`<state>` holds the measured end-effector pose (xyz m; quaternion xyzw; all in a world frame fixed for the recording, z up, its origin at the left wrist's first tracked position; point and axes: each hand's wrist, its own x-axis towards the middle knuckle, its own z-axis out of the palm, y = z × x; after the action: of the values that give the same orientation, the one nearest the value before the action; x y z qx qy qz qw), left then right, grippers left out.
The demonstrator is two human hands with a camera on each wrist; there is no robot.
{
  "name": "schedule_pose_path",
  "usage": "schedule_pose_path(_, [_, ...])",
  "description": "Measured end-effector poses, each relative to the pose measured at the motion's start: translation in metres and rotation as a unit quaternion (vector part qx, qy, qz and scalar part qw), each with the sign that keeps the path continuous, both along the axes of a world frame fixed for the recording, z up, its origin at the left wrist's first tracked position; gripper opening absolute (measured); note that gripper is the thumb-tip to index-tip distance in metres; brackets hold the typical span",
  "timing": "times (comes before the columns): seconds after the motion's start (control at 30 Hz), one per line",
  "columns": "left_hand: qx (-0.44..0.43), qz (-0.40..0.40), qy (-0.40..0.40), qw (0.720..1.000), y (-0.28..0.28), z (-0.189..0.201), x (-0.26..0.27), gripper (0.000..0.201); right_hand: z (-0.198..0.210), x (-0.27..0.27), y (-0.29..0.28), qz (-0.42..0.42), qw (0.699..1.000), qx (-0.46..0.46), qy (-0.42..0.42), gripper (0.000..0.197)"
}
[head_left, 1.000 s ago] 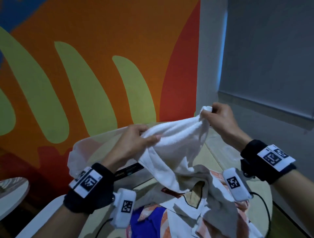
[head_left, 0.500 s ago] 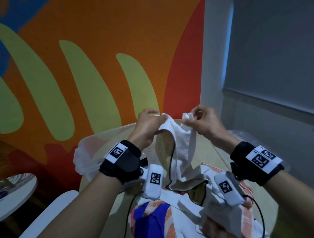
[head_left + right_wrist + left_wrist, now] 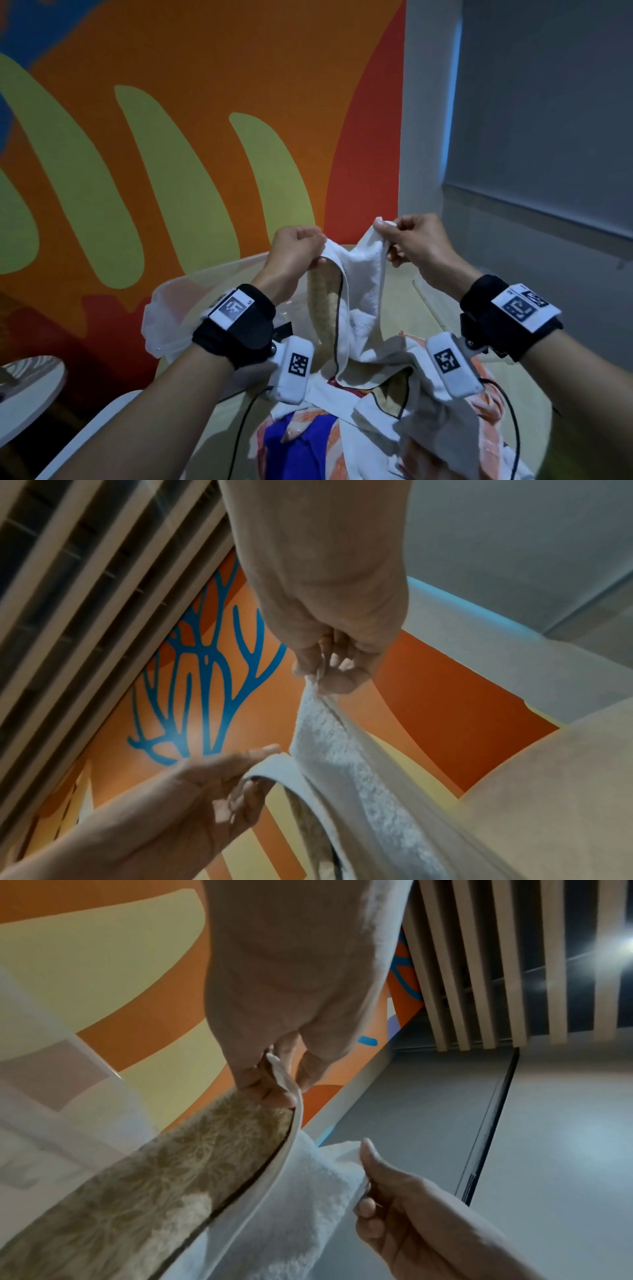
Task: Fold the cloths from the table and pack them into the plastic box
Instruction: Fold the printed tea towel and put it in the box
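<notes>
Both hands are raised above the table [image 3: 404, 305], holding one white cloth [image 3: 368, 281] between them. The left hand [image 3: 296, 248] pinches one upper corner; in the left wrist view its fingers [image 3: 270, 1085] are curled tight, with the hemmed edge of the cloth [image 3: 281, 1177] caught between thumb and forefinger. The right hand [image 3: 416, 241] pinches the other upper corner; in the right wrist view its fingers [image 3: 329, 669] are closed on the terry edge of the cloth [image 3: 329, 737]. The two hands are near each other, apart, at about the same height.

The cloth sags in a shallow dip between the two grips and hangs down in loose folds. Its lower end reaches the pile [image 3: 376, 418] on the table and appears to touch it. One face is white terry; the other shows a beige patterned panel bordered by a dark line, seen clearly in the left wrist view.

The pile lies on the near part of the table, under the wrists. It holds a cloth with blue and orange patches and at least one more white cloth; the count cannot be told.

The plastic box [image 3: 178, 305] is translucent and stands on the far left part of the table, behind the left wrist. Its contents cannot be told.

Each wrist carries a black band with a white marker tag and a white camera unit with a cable.

Behind the table is a wall [image 3: 191, 120] painted orange, red and green
</notes>
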<state>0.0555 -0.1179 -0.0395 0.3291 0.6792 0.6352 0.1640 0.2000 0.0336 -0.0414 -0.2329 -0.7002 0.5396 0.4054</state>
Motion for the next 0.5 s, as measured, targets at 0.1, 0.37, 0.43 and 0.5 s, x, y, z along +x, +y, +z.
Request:
schedule_pose_path(0.1, [-0.003,0.031,0.053,0.998,-0.007,0.008,-0.011,0.021,0.006,0.003,0.007,-0.016,1.000,0.004,-0.006,0.030])
schedule_pose_path(0.37, [0.002,0.061,0.030,0.998,-0.017,0.012,-0.019,0.013,0.018,0.012,-0.001,-0.068,0.995,0.031,-0.059,0.029])
schedule_pose_path(0.43, [-0.007,-0.015,0.056,0.998,-0.010,0.010,0.010,0.019,0.019,0.004,-0.026,0.022,0.996,0.043,-0.074,0.025])
schedule_pose_path(0.5, [0.000,-0.076,0.059,0.995,-0.007,0.012,0.031,0.032,0.018,-0.001,-0.039,0.087,0.991,0.053,-0.082,0.031])
